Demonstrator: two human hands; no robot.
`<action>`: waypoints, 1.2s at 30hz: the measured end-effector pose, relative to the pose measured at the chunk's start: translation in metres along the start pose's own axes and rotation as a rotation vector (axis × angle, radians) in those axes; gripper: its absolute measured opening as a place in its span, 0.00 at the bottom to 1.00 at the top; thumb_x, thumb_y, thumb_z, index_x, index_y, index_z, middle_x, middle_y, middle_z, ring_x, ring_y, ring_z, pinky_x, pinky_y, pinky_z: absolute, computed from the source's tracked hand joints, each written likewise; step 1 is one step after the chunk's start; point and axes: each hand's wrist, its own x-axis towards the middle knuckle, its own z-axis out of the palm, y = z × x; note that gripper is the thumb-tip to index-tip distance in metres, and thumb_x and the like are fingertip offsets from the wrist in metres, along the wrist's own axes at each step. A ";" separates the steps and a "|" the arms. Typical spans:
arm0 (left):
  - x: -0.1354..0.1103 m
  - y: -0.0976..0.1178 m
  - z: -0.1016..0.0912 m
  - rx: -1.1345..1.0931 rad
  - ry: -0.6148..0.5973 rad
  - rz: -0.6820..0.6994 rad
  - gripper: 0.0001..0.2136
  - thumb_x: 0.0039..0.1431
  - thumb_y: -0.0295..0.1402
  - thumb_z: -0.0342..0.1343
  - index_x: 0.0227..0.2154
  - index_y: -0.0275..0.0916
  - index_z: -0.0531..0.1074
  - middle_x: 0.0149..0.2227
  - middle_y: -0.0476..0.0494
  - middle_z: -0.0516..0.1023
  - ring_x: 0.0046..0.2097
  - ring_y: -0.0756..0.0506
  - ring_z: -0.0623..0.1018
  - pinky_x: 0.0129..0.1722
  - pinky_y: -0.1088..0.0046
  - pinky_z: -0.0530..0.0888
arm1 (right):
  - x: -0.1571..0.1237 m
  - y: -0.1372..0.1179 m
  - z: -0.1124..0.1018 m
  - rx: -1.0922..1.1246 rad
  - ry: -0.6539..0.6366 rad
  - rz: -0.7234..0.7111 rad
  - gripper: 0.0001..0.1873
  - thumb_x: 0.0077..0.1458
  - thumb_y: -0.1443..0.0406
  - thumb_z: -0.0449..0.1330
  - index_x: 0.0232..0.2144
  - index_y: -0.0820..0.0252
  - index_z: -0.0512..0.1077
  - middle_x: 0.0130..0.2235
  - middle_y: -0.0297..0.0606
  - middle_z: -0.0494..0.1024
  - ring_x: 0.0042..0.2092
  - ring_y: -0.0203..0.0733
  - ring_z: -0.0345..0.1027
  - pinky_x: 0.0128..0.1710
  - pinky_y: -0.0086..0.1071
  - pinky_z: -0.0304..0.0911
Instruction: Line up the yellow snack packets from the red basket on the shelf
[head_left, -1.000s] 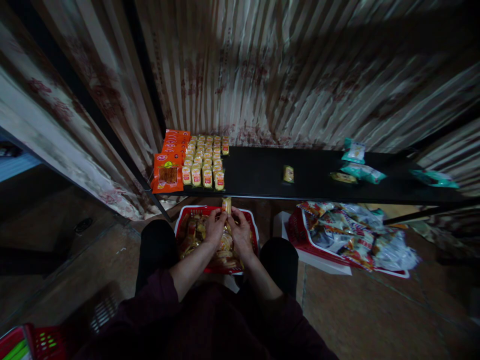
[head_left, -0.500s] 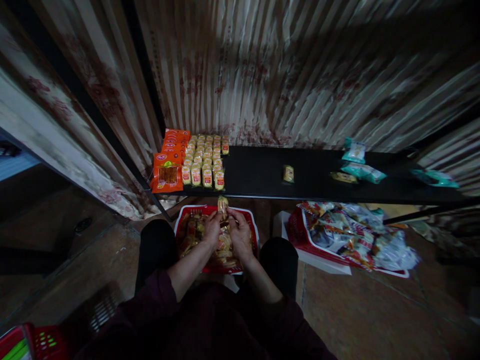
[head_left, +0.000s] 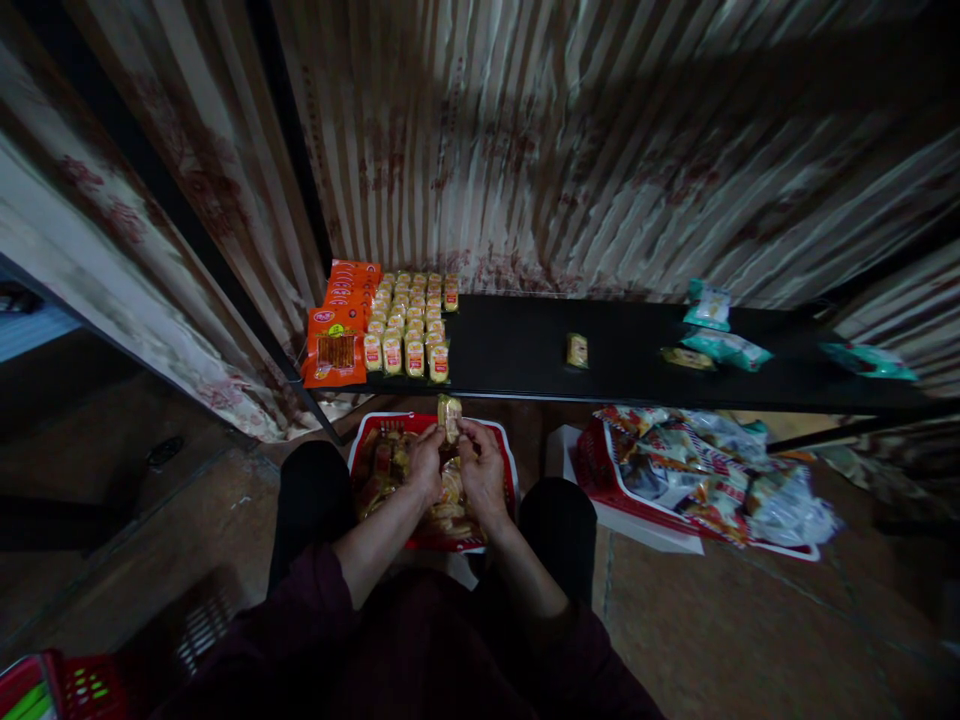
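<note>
Above red basket (head_left: 507, 455), left hand (head_left: 426, 465) and right hand (head_left: 482, 472) both pinch one yellow packet (head_left: 449, 415), long axis pointing away from body toward black shelf (head_left: 510, 345); three teal bags (head_left: 726, 349) there.

Seemingly a shop (curtain (head_left: 480, 150) behind): packaged snacks (head_left: 415, 355) in rows on a black shelf (head_left: 517, 345), filled baskets (head_left: 596, 468) below.

We saw a pleated curtain (head_left: 525, 150) at twelve o'clock, bagged goods (head_left: 720, 480) at four, a red container (head_left: 86, 688) at eight.
</note>
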 end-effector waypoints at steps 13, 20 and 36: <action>-0.003 0.002 0.004 0.075 0.032 0.011 0.09 0.40 0.36 0.59 0.26 0.37 0.74 0.29 0.48 0.78 0.35 0.47 0.76 0.39 0.71 0.69 | 0.000 0.001 -0.002 -0.003 -0.001 0.018 0.14 0.54 0.63 0.54 0.41 0.55 0.76 0.43 0.40 0.77 0.46 0.45 0.68 0.52 0.43 0.61; -0.006 -0.002 0.007 0.141 0.010 -0.003 0.12 0.42 0.38 0.61 0.31 0.38 0.72 0.32 0.47 0.78 0.36 0.47 0.77 0.38 0.71 0.71 | 0.001 0.002 -0.005 0.079 -0.074 0.145 0.18 0.55 0.57 0.55 0.45 0.56 0.74 0.46 0.42 0.77 0.45 0.46 0.71 0.49 0.42 0.64; 0.004 -0.014 -0.001 0.600 0.101 0.329 0.10 0.50 0.25 0.57 0.37 0.40 0.69 0.40 0.43 0.76 0.43 0.46 0.74 0.51 0.66 0.67 | 0.000 -0.003 -0.006 0.283 -0.093 0.270 0.20 0.52 0.53 0.60 0.44 0.56 0.75 0.46 0.40 0.79 0.49 0.47 0.71 0.54 0.43 0.62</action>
